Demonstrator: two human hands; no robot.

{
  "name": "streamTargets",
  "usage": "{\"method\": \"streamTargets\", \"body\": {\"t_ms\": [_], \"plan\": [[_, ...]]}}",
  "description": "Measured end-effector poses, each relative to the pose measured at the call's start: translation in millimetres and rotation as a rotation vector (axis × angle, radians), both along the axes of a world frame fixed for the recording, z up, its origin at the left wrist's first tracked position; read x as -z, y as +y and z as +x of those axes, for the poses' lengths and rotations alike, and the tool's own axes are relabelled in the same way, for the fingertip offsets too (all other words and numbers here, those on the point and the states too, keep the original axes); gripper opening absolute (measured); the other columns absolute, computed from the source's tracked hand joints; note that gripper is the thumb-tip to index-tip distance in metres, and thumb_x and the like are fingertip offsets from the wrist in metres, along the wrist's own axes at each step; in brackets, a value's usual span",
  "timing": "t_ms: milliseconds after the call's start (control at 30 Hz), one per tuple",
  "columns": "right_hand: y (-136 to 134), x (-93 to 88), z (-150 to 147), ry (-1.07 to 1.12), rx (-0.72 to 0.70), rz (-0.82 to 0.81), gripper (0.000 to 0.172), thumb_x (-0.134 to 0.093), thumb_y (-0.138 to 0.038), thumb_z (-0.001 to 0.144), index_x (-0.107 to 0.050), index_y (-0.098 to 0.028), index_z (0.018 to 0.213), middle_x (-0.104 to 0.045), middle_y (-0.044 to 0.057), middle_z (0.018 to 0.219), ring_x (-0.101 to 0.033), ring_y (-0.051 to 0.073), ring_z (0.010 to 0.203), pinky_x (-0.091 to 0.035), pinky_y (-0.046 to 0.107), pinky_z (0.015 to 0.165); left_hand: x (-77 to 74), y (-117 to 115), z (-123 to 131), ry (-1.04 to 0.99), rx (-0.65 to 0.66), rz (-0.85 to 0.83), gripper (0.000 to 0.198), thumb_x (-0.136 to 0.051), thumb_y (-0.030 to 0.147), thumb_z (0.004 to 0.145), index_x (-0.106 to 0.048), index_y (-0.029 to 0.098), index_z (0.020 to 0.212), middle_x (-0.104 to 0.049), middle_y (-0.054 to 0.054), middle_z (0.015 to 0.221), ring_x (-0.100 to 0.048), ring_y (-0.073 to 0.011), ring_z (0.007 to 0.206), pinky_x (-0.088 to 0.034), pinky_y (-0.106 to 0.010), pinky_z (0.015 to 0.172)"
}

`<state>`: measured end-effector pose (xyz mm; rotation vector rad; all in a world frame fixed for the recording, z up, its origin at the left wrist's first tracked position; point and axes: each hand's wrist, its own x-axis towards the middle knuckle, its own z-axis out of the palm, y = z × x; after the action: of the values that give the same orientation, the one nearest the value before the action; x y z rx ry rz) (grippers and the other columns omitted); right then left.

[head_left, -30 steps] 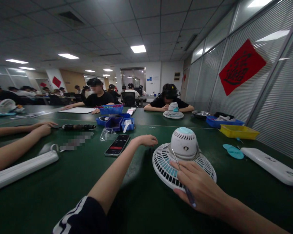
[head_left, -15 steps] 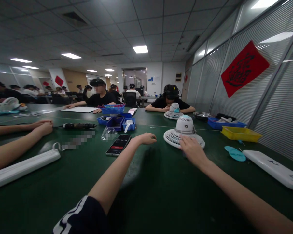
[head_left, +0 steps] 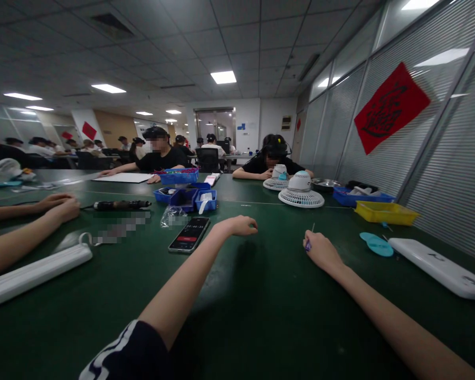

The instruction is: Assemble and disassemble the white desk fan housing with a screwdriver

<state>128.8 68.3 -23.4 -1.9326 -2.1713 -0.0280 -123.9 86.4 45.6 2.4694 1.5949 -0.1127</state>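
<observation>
My left hand (head_left: pixel 243 225) hovers over the green table, right of a phone (head_left: pixel 190 235), with its fingers loosely bent and nothing visible in them. A screwdriver (head_left: pixel 308 245) with a purple handle and thin metal shaft is in my right hand (head_left: pixel 320 249); the shaft points upward, and the fingers hide part of the handle. Beyond that hand a white fan head (head_left: pixel 301 196) with a round grille rests on the table, grille side down. Another white fan head (head_left: pixel 276 183) stands just behind it, before a person in black.
On the right lie light-blue round pieces (head_left: pixel 376 245), a white fan base (head_left: pixel 439 266), a yellow tray (head_left: pixel 386 212) and a blue tray (head_left: pixel 362 197). Blue bins (head_left: pixel 184 199) stand behind the phone. At left are another person's hands (head_left: pixel 61 206), an electric screwdriver (head_left: pixel 121 205) and a long white part (head_left: pixel 37 274).
The nearer fan head has moved away from me toward the other one. My right hand has come off it and drawn back, with the screwdriver now showing. The left hand has barely moved.
</observation>
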Motion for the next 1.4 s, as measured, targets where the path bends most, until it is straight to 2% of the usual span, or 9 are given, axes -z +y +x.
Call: {"method": "streamTargets", "body": {"t_ms": [167,267,367,500,600,667,900,1167,1400], "plan": [[-2,0.2,2,0.033,-0.009,-0.018,0.017,-0.041,-0.016,0.092,-0.057,-0.014,0.088,-0.065,0.015,0.098,-0.063,0.020,0.086,-0.049,0.028,0.072,7.8,0,7,-0.001,0.058,0.061,0.039,-0.042,0.033,0.089,-0.059,0.021,0.122,-0.064,-0.008,0.121,-0.062,-0.0210,0.105,-0.048,-0.029,0.088],[-3,-0.1,2,0.026,-0.022,-0.009,0.016,-0.043,-0.016,0.091,-0.058,-0.013,0.088,-0.066,0.015,0.097,-0.063,0.020,0.086,-0.050,0.028,0.072,17.7,0,12,-0.007,0.085,0.146,0.037,-0.043,0.025,0.089,-0.059,0.017,0.121,-0.061,-0.011,0.124,-0.059,-0.0228,0.111,-0.046,-0.031,0.091],[-3,-0.7,2,0.019,-0.026,-0.009,0.017,-0.043,-0.017,0.091,-0.059,-0.013,0.089,-0.066,0.015,0.097,-0.063,0.019,0.086,-0.050,0.028,0.073,31.8,0,15,-0.027,0.097,0.218,0.038,-0.041,0.027,0.091,-0.055,0.020,0.125,-0.059,-0.009,0.126,-0.058,-0.0212,0.111,-0.045,-0.031,0.093],[-4,-3.6,1,0.017,-0.038,-0.031,0.016,-0.043,-0.015,0.091,-0.059,-0.011,0.093,-0.066,0.015,0.100,-0.063,0.020,0.089,-0.050,0.028,0.077,58.5,-2,18,-0.040,0.006,0.334,0.038,-0.036,0.029,0.093,-0.055,0.016,0.124,-0.054,-0.013,0.130,-0.048,-0.0273,0.124,-0.039,-0.041,0.101],[-6,-5.8,-2,0.005,-0.033,-0.033,0.018,-0.042,-0.014,0.092,-0.059,-0.010,0.094,-0.066,0.016,0.100,-0.064,0.020,0.089,-0.050,0.029,0.077,74.9,-3,20,-0.057,-0.061,0.373,0.040,-0.030,0.028,0.095,-0.054,0.015,0.125,-0.054,-0.013,0.130,-0.052,-0.0253,0.120,-0.041,-0.040,0.099],[-7,-6.6,-3,-0.013,-0.039,-0.016,0.020,-0.041,-0.014,0.092,-0.060,-0.010,0.094,-0.066,0.017,0.100,-0.064,0.020,0.088,-0.050,0.029,0.077,80.0,-3,20,-0.065,-0.078,0.387,0.039,-0.030,0.029,0.095,-0.055,0.017,0.124,-0.055,-0.010,0.129,-0.053,-0.0238,0.118,-0.041,-0.039,0.098],[-8,-8.8,-3,-0.046,-0.079,0.018,0.018,-0.044,-0.012,0.089,-0.062,-0.011,0.093,-0.068,0.015,0.099,-0.065,0.021,0.091,-0.051,0.030,0.079,80.1,0,19,-0.081,-0.083,0.389,0.039,-0.032,0.028,0.094,-0.055,0.018,0.124,-0.055,-0.010,0.130,-0.053,-0.0236,0.116,-0.041,-0.038,0.098],[-11,-12.1,-5,-0.059,-0.066,-0.019,0.021,-0.043,-0.012,0.090,-0.061,-0.012,0.099,-0.067,0.016,0.103,-0.064,0.022,0.094,-0.051,0.030,0.082,77.9,-1,18,-0.099,-0.088,0.374,0.038,-0.033,0.028,0.093,-0.055,0.022,0.124,-0.056,-0.008,0.129,-0.053,-0.0227,0.116,-0.040,-0.038,0.098],[-15,-15.0,-6,-0.046,-0.079,-0.012,0.020,-0.043,-0.009,0.088,-0.061,-0.014,0.096,-0.067,0.016,0.105,-0.064,0.023,0.094,-0.051,0.034,0.082,78.0,-1,18,-0.124,-0.082,0.377,0.038,-0.034,0.029,0.093,-0.056,0.020,0.122,-0.056,-0.010,0.128,-0.054,-0.0238,0.115,-0.041,-0.039,0.097]]}}
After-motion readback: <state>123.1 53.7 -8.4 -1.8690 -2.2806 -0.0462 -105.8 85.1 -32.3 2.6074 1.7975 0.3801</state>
